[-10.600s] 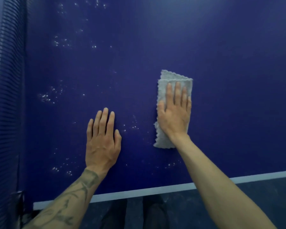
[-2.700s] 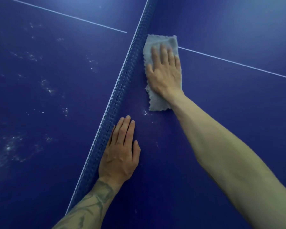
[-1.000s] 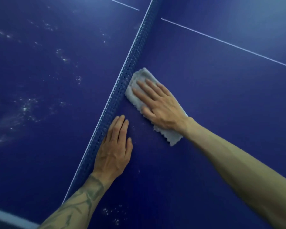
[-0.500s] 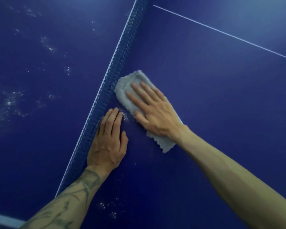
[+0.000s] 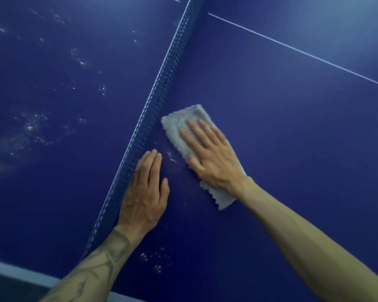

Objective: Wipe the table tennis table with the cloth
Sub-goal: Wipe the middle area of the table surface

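table: dark blue table tennis surface fills nearly the whole frame; pale edge stripe at lower left.
net: runs from top centre down to lower left, splitting the surface in two.
left half: white specks scattered across the upper left and left; judged not yet wiped.
right half: mostly spotless up to the white line at upper right; judged largely done.
right hand: centre of frame, fingers straight, pressing flat on the cloth.
left hand: below centre, flat on the table just beside the net, holding nothing.
cloth: grey, folded, under the right hand, near the net.
leftovers: small specks between the hands, lower specks near the bottom edge; both need a pass.
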`<state>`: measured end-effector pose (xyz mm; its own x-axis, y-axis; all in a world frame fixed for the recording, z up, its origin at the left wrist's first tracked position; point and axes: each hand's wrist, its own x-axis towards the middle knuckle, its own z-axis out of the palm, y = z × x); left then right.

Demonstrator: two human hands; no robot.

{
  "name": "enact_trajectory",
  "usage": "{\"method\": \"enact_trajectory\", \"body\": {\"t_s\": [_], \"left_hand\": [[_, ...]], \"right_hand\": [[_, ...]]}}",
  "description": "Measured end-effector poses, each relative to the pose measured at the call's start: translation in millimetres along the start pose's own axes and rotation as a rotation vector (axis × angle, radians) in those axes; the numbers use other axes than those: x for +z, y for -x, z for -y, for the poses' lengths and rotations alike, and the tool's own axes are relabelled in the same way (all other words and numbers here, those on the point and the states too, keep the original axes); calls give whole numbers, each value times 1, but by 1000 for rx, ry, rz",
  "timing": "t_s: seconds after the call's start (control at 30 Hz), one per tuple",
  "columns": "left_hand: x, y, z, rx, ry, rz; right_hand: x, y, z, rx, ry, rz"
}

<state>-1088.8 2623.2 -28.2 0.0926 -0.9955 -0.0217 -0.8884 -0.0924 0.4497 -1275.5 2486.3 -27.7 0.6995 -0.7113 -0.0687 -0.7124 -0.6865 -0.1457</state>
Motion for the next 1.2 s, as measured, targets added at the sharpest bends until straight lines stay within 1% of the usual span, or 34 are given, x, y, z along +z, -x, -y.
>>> {"method": "enact_trajectory", "body": {"t_s": [0.1, 0.13, 0.2, 0.27, 0.33, 0.4, 0.47, 0.5, 0.53, 0.6, 0.67, 0.7, 0.77, 0.83, 0.9, 0.97, 1.03, 1.1, 1.17, 1.2], "left_hand": [[-4, 25, 7, 5, -34, 41], [-4, 30, 8, -4, -39, 47], [-1, 35, 11, -16, -42, 55], [2, 36, 12, -11, -33, 53], [3, 34, 14, -1, -34, 47], [2, 34, 12, 1, -20, 42], [0, 34, 12, -9, 16, 39], [0, 34, 12, -13, 26, 39], [0, 34, 12, -16, 31, 35], [1, 36, 14, -12, 32, 28], [2, 33, 13, -9, 40, 15], [2, 34, 14, -10, 38, 8], [3, 38, 15, -18, 48, -6], [0, 46, 19, -35, 71, -16], [-5, 62, 25, -35, 63, -5], [-11, 80, 29, -9, 41, 16], [-15, 97, 31, 20, 25, 47], [-15, 110, 32, 17, 13, 60], [-11, 117, 34, -4, 27, 53], [-10, 119, 35, -10, 34, 47]], "right_hand": [[-10, -11, -15, 231, -12, 2], [-12, -22, -13, 285, -14, -1], [-11, -47, -1, 332, -21, -10], [-3, -61, 19, 277, -23, -21], [5, -54, 42, 109, -11, -34], [11, -29, 54, -81, 2, 1], [11, -5, 43, -179, 0, 57], [9, 0, 32, -170, 0, 66], [7, 1, 21, -117, 4, 60], [3, -7, 11, 62, 7, 17], [0, -26, 19, 207, 3, -8], [2, -34, 30, 231, -1, -11], [9, -38, 56, 171, 1, -26], [18, -25, 82, 20, 18, -60], [23, 6, 95, -100, 15, -35], [23, 35, 90, -128, 10, 11], [17, 46, 75, -45, -1, 26], [12, 39, 67, 120, -5, 7], [11, 22, 78, 260, -5, -21], [13, 15, 89, 294, -7, -32]]}}
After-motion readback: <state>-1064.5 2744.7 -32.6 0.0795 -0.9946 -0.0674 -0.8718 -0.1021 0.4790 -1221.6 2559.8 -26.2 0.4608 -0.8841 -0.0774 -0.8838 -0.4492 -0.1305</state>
